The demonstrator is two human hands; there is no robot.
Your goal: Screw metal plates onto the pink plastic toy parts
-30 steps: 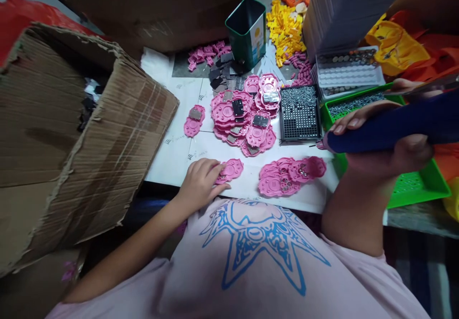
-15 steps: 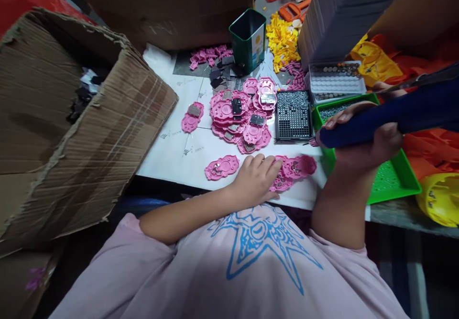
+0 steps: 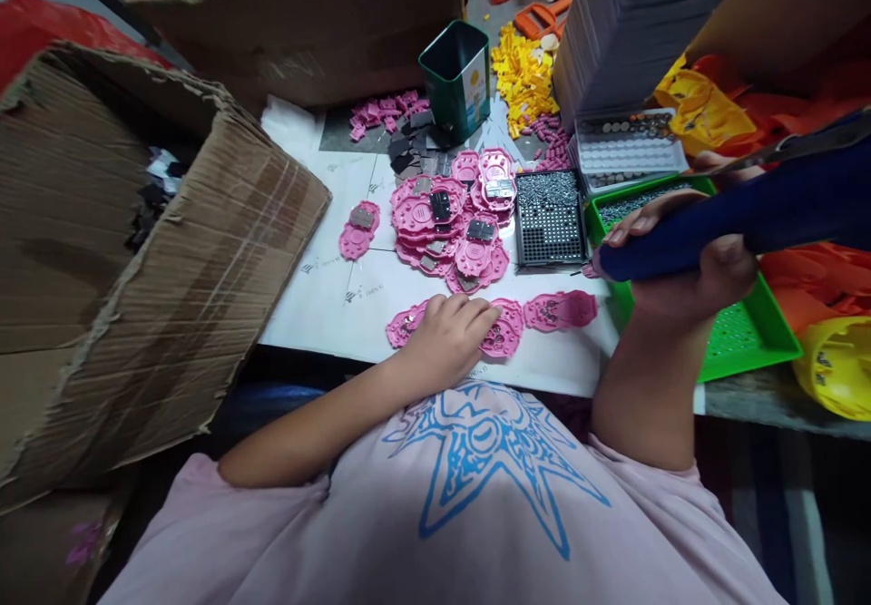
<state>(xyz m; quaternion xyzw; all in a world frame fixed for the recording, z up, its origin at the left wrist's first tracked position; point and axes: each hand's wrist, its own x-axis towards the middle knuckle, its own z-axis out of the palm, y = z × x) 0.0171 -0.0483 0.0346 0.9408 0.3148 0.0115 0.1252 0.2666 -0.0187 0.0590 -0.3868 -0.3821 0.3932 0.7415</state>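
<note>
My left hand (image 3: 453,337) rests low over the table, its fingers curled onto the right-hand side of a pink plastic shell (image 3: 504,331). Part of that shell is hidden under the hand. Left of the hand, a second pink shell pokes out with small metal parts in it, and a third lies flat to the right. My right hand (image 3: 721,269) is wrapped round a blue electric screwdriver (image 3: 680,240), whose tip points left near the corner of the black screw tray (image 3: 551,219). Behind my left hand is a pile of pink shells (image 3: 435,210), some carrying dark or silvery plates.
A green tray (image 3: 755,342) of small metal pieces sits under my right forearm. A dark green bin (image 3: 453,88), yellow parts (image 3: 521,74) and a tall white stack (image 3: 605,34) stand behind. Cardboard boxes (image 3: 272,197) border the left and back. A yellow bowl (image 3: 836,365) is at right.
My left hand has moved left, and the pink shell under its fingers has shifted left, apart from the one at right. My right hand and the screwdriver stay about where they were.
</note>
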